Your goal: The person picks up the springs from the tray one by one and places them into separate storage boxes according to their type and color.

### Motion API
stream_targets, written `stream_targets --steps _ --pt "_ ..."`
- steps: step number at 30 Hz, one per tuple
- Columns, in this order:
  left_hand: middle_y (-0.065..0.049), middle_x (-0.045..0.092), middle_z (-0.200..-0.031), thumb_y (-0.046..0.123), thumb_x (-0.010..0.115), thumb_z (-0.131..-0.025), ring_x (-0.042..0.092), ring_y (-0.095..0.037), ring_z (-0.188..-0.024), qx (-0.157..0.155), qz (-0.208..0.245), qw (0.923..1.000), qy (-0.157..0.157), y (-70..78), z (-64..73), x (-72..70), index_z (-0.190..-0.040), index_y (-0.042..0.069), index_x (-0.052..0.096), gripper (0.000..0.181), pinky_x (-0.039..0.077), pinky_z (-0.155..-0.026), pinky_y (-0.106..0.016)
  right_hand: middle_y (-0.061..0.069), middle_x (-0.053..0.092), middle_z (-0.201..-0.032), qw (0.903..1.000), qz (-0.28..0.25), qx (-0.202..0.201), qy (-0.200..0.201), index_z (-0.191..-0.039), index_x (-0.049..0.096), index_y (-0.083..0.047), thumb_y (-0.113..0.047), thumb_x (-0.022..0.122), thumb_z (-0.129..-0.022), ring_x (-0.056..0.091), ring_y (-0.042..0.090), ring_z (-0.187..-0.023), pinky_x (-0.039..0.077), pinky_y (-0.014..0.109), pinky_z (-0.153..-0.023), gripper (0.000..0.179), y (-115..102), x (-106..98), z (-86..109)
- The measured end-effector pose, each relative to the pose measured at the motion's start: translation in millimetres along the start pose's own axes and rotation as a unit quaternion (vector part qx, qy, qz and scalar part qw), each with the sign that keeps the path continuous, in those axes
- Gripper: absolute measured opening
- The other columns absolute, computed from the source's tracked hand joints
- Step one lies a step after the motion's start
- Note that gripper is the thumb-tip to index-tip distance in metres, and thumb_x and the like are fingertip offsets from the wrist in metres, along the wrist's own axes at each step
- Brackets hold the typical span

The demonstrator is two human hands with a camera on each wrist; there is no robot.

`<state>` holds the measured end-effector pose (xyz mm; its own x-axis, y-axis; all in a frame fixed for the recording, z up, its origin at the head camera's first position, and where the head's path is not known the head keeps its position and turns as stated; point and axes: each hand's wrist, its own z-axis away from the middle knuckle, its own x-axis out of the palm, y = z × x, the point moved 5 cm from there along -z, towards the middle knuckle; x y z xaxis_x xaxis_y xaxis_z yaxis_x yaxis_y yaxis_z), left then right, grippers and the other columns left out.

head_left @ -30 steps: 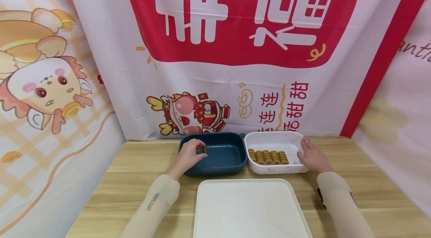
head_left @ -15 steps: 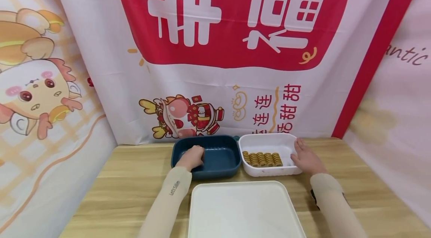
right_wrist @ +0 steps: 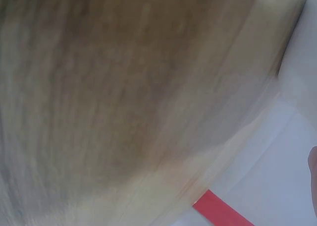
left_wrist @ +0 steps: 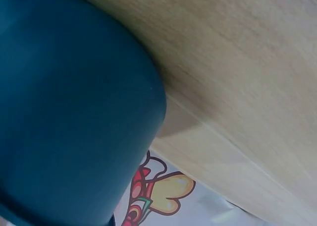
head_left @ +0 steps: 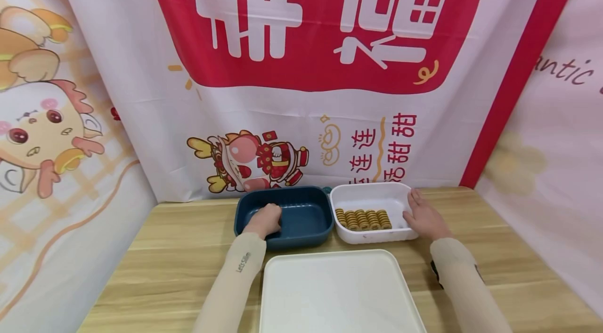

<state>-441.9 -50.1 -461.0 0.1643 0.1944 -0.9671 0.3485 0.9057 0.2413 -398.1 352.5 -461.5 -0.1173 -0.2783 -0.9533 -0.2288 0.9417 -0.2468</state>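
My left hand (head_left: 265,219) reaches down into the left part of the dark blue box (head_left: 303,239), its fingers curled downward. The fingertips and the small stack of biscuits it pinched earlier are hidden behind the hand. In the left wrist view the outer wall of the blue box (left_wrist: 84,112) fills the left side. Just right of it stands a white box (head_left: 377,237), where several rows of round sandwich biscuits (head_left: 363,220) lie along the left and middle. My right hand (head_left: 426,220) rests on that box's right rim with its fingers extended; one fingertip (right_wrist: 314,164) edges into the right wrist view.
A large off-white tray (head_left: 339,291) lies in front of both boxes on the wood-grain table (head_left: 174,259). Behind them hangs a printed red and white cloth (head_left: 320,71). Patterned cloths also line the left and right sides.
My left hand has lowered the pinched stack of biscuits into the blue box, out of sight. The right hand stays at the white box's rim. The head view has shifted slightly.
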Motion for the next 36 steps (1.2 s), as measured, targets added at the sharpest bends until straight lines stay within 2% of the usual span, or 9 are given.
stream_targets --steps 5,12,17,21,26,29,32,34,36 --pt "-0.003 0.059 -0.073 0.013 0.081 -0.075 0.057 -0.017 -0.069 0.02 0.013 0.9994 0.025 -3.5 5.3 -10.5 -0.075 0.006 0.066 0.017 0.052 -0.069 -0.036 0.037 0.017 -0.147 1.0 -0.004 -0.001 -0.005 -0.138 0.024 0.022 -0.021 0.047 -0.096 0.015 0.05 -0.137 0.017 0.055 -0.11 0.064 0.9 1.1 -0.2" --pt "-0.011 0.066 -0.091 0.014 0.079 -0.078 0.061 -0.021 -0.083 0.047 0.069 0.9925 0.089 0.4 20.4 -46.4 -0.098 -0.001 0.07 0.027 0.052 -0.08 -0.037 0.037 0.017 -0.147 0.9999 -0.008 0.005 -0.008 -0.138 0.023 0.022 -0.021 0.047 -0.096 0.015 0.05 -0.137 0.017 0.056 -0.109 0.065 4.0 -2.1 1.9" --pt "-0.008 0.067 -0.095 0.013 0.079 -0.078 0.062 -0.019 -0.086 0.078 0.113 0.9832 0.121 12.0 38.1 -68.8 -0.1 0.002 0.071 0.026 0.052 -0.082 -0.035 0.037 0.017 -0.147 0.9999 -0.006 0.008 -0.01 -0.139 0.023 0.021 -0.022 0.048 -0.096 0.015 0.05 -0.137 0.017 0.056 -0.109 0.066 4.7 -4.4 3.0" --pt "-0.009 0.067 -0.098 0.011 0.078 -0.079 0.063 -0.021 -0.09 0.115 0.145 0.9753 0.12 27.5 58.7 -77.4 -0.102 0.003 0.07 0.025 0.053 -0.082 -0.035 0.037 0.017 -0.147 0.9999 -0.01 0.007 -0.012 -0.139 0.022 0.021 -0.023 0.047 -0.097 0.015 0.05 -0.137 0.016 0.057 -0.109 0.066 5.2 -3.5 3.2" --pt "-0.01 0.067 -0.1 0.01 0.076 -0.081 0.065 -0.021 -0.091 0.207 0.143 0.9632 0.094 55.5 90.5 -69.6 -0.103 0.003 0.07 0.024 0.053 -0.08 -0.03 0.038 0.018 -0.146 1.0 -0.006 0.0 -0.005 -0.138 0.024 0.022 -0.022 0.047 -0.096 0.016 0.05 -0.136 0.017 0.057 -0.109 0.065 5.7 -2.2 3.0" --pt "-0.005 0.068 -0.101 0.009 0.076 -0.081 0.064 -0.014 -0.092 0.246 0.131 0.9583 0.064 70.9 111.0 -55.6 -0.103 0.005 0.07 0.024 0.051 -0.08 -0.022 0.038 0.019 -0.146 1.0 -0.004 -0.002 -0.003 -0.137 0.025 0.022 -0.022 0.048 -0.096 0.017 0.051 -0.136 0.018 0.056 -0.109 0.065 4.0 -1.2 3.4" --pt "-0.001 0.068 -0.101 0.007 0.077 -0.08 0.062 -0.008 -0.091 0.284 0.13 0.9494 0.029 85.5 132.4 -40.5 -0.103 0.006 0.071 0.024 0.049 -0.079 -0.017 0.039 0.019 -0.145 1.0 -0.006 -0.005 -0.001 -0.137 0.025 0.023 -0.022 0.048 -0.096 0.017 0.051 -0.135 0.018 0.056 -0.109 0.065 0.8 -0.9 4.1" --pt "0.0 0.069 -0.1 0.005 0.077 -0.079 0.062 -0.005 -0.09 0.316 0.148 0.9371 -0.002 94.4 147.2 -30.1 -0.103 0.006 0.071 0.024 0.047 -0.079 -0.014 0.039 0.019 -0.145 1.0 -0.007 -0.007 0.001 -0.137 0.025 0.023 -0.022 0.048 -0.096 0.017 0.051 -0.135 0.018 0.056 -0.109 0.065 -0.7 -0.4 3.9" --pt "0.0 0.069 -0.1 0.004 0.076 -0.08 0.062 -0.003 -0.089 0.352 0.175 0.9187 -0.039 101.3 162.0 -19.7 -0.104 0.006 0.071 0.025 0.047 -0.078 -0.012 0.038 0.019 -0.146 0.9999 -0.009 -0.006 0.0 -0.138 0.025 0.022 -0.022 0.047 -0.096 0.016 0.051 -0.136 0.017 0.056 -0.109 0.065 -1.6 -0.4 3.1"
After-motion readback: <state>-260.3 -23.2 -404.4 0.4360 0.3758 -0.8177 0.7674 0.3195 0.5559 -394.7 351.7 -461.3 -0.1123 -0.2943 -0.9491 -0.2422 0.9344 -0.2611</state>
